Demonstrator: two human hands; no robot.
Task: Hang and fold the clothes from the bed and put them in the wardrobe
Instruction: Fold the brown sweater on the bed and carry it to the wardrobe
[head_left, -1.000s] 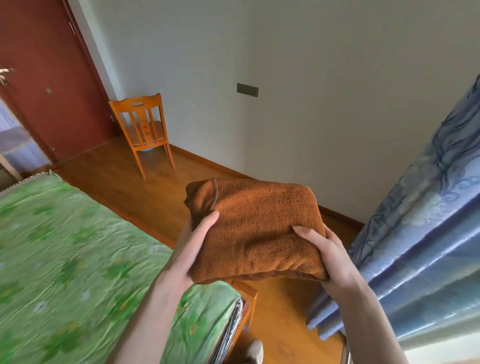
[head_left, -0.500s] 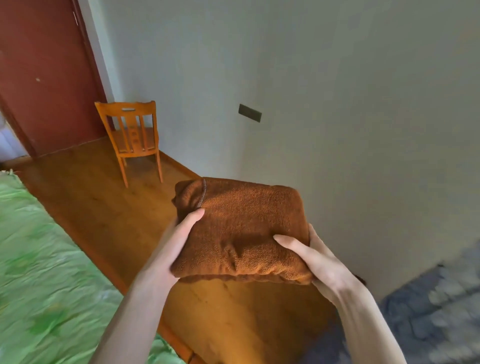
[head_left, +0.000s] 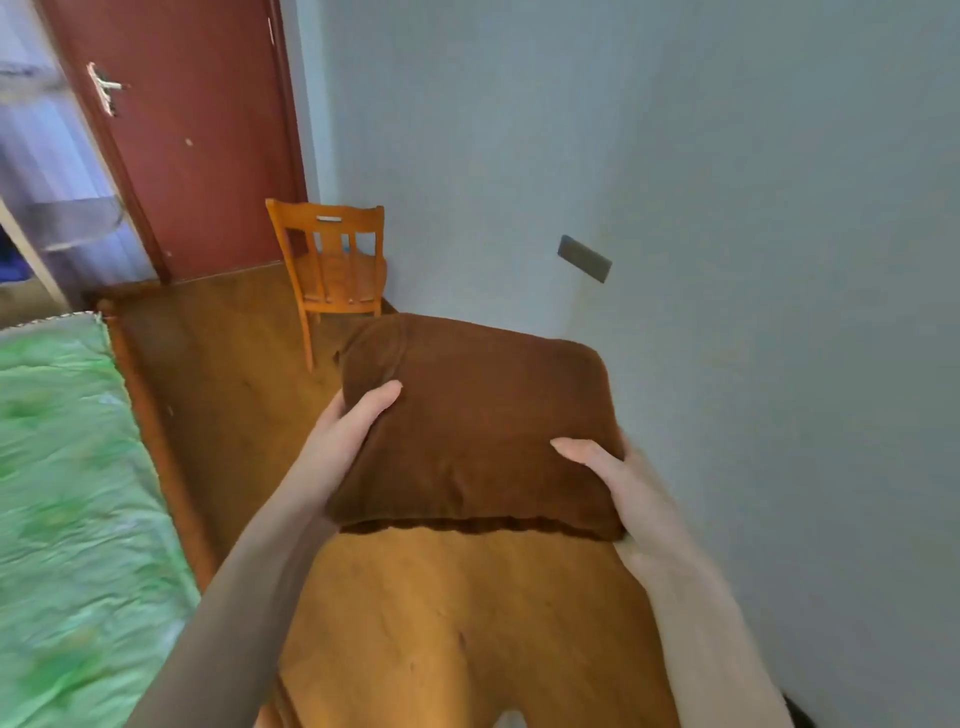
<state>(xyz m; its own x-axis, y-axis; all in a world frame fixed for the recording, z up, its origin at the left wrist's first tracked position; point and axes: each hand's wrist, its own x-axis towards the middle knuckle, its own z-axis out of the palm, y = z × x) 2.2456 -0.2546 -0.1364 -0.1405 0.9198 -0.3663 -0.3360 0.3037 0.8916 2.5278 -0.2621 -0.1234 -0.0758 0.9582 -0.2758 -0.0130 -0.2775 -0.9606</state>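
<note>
A folded brown fleece garment (head_left: 483, 426) is held up in front of me over the wooden floor. My left hand (head_left: 345, 434) grips its left edge, thumb on top and fingers hidden underneath. My right hand (head_left: 618, 480) grips its right near corner the same way. The bed (head_left: 67, 493) with its green floral sheet lies to my left. A pale wardrobe frame (head_left: 31, 249) with shelves shows at the far left edge, partly cut off.
An orange wooden chair (head_left: 335, 265) stands against the white wall (head_left: 727, 208) ahead. A dark red door (head_left: 192, 135) is behind it. The bed's wooden side rail (head_left: 156, 431) borders a strip of wooden floor (head_left: 457, 623).
The view has swung left: the blue curtain is gone from the right, and the door and wardrobe frame have come into sight. Both hands keep the same hold on the folded garment.
</note>
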